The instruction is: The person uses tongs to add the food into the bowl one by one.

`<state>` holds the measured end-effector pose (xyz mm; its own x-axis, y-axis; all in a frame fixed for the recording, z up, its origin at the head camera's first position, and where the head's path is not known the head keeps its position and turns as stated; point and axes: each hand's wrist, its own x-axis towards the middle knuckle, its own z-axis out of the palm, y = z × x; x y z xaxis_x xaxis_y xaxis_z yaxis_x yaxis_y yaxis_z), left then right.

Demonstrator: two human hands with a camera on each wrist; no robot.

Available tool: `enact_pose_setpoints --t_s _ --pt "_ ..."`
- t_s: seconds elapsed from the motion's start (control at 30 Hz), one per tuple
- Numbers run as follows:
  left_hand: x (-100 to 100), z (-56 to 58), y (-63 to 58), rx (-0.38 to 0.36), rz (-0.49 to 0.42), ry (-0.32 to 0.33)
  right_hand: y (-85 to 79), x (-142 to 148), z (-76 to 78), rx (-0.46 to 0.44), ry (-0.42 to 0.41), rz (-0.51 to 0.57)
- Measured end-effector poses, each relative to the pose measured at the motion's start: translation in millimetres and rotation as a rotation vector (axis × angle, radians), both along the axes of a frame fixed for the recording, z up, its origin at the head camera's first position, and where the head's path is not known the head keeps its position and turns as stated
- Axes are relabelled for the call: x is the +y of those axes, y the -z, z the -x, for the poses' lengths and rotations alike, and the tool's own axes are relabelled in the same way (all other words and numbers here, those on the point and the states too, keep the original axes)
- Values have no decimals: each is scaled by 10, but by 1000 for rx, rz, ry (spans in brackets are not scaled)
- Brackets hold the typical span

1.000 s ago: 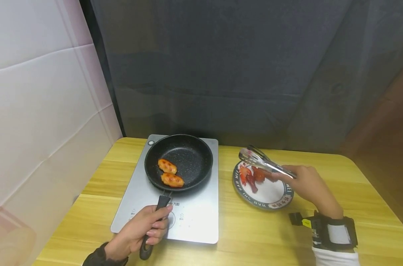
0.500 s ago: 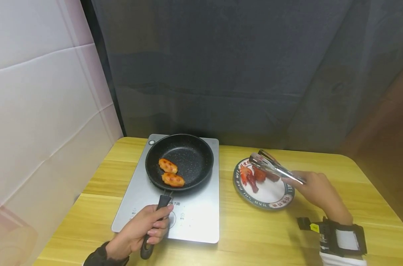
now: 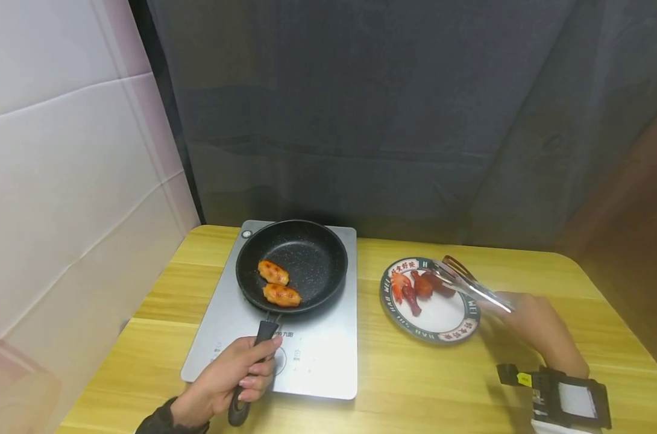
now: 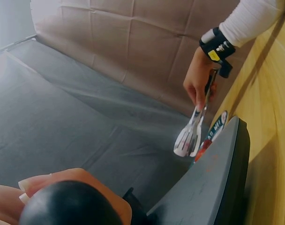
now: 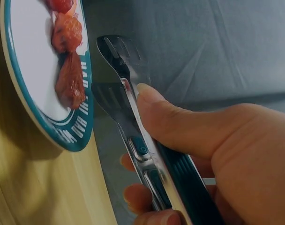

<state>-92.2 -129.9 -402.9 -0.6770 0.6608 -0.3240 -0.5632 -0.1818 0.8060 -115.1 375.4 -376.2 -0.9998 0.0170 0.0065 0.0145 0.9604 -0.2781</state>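
Both hands curled | left hand [image 3: 235,371]: wrapped round pan handle [image 3: 266,331] | right hand [image 3: 531,316]: gripping steel tongs [image 3: 472,288], tips parted

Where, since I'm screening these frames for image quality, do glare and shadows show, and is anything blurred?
Head view: glare whitens the lower right of the cooktop, the tongs shine, the right hand looks slightly soft, and a shadow falls on the table below it. Left wrist view: shadows streak the table. Right wrist view: dimmer, with shadow on the table beside the plate.
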Motion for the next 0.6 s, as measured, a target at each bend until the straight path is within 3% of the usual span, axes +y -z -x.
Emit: enact_pose_setpoints --t_s 0.27,0.6 --pt "-2 -6 -3 5 -3 -1 93 117 -25 -7 3 -12" --pt "-5 1 -10 -2 10 -3 68 103 -28 -56 20 -2"
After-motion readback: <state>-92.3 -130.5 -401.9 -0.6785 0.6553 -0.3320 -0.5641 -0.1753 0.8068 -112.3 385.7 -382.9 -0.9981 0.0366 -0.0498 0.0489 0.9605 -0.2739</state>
